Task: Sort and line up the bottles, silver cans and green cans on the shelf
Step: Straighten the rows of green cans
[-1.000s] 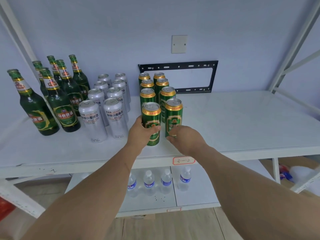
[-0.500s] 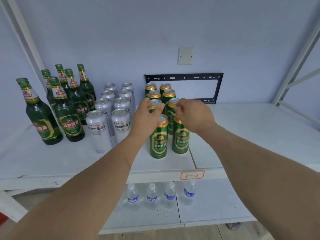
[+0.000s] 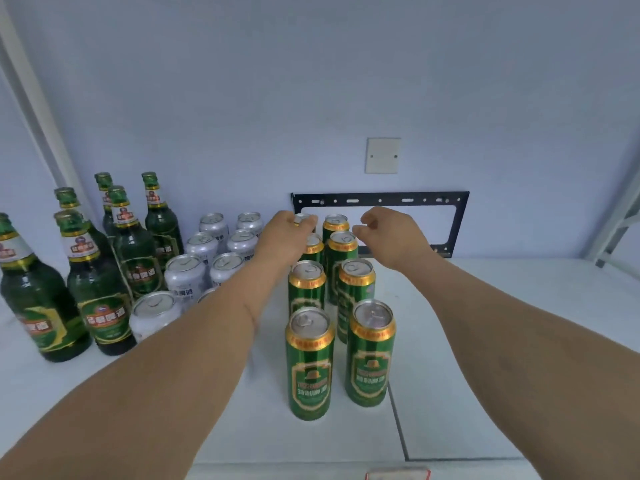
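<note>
Green cans stand in two columns running front to back on the white shelf. Silver cans form two columns to their left, partly hidden by my left forearm. Green bottles stand at the far left. My left hand reaches to the back of the left green column and closes over the rearmost can, mostly hiding it. My right hand hovers beside the back-right green cans, fingers curled and apart, holding nothing.
A black metal bracket and a white wall plate are on the wall behind the cans. A shelf upright rises at the right. A red-edged label sits on the shelf's front edge.
Both hands moved from the front green cans up and back along the columns to the rearmost cans. The camera came closer and tilted up, so the lower shelf dropped out of view.
</note>
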